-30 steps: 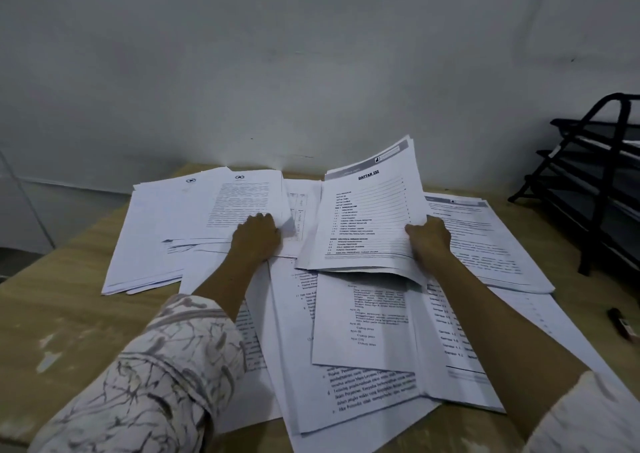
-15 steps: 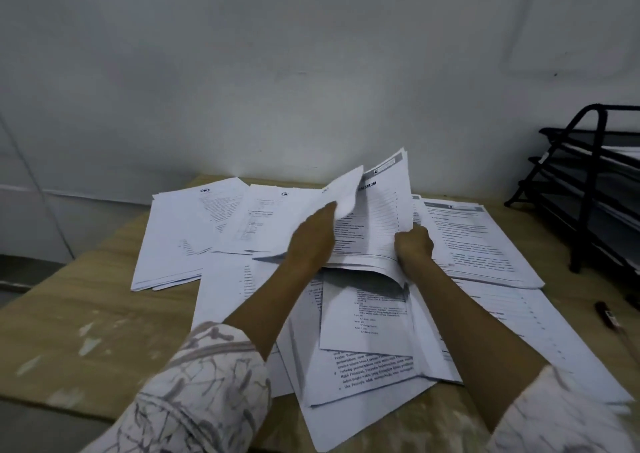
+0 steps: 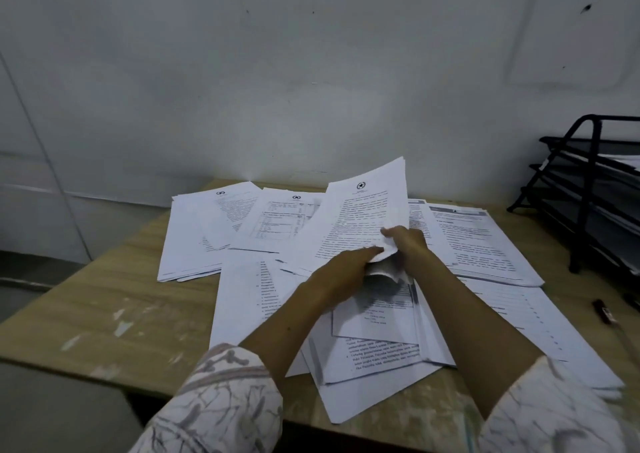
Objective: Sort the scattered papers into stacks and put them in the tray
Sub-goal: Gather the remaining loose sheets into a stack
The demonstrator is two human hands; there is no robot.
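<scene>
Printed white papers (image 3: 377, 359) lie scattered and overlapping across a wooden table (image 3: 114, 310). Both hands meet at the middle of the pile. My left hand (image 3: 341, 272) and my right hand (image 3: 408, 241) grip the lower edge of a lifted bundle of sheets (image 3: 363, 217), whose top page carries a round emblem and dense text and tilts up toward the wall. A black wire paper tray (image 3: 588, 189) with three tiers stands at the far right, with some sheets on its shelves.
A loose pile (image 3: 194, 237) sits at the back left and another printed stack (image 3: 478, 244) at the back right. A small dark pen-like object (image 3: 602, 310) lies near the table's right edge. A white wall rises behind the table.
My left hand carried a sheet from the left pile over to the right and laid it on the bundle in my right hand. Both hands now hold that bundle together.
</scene>
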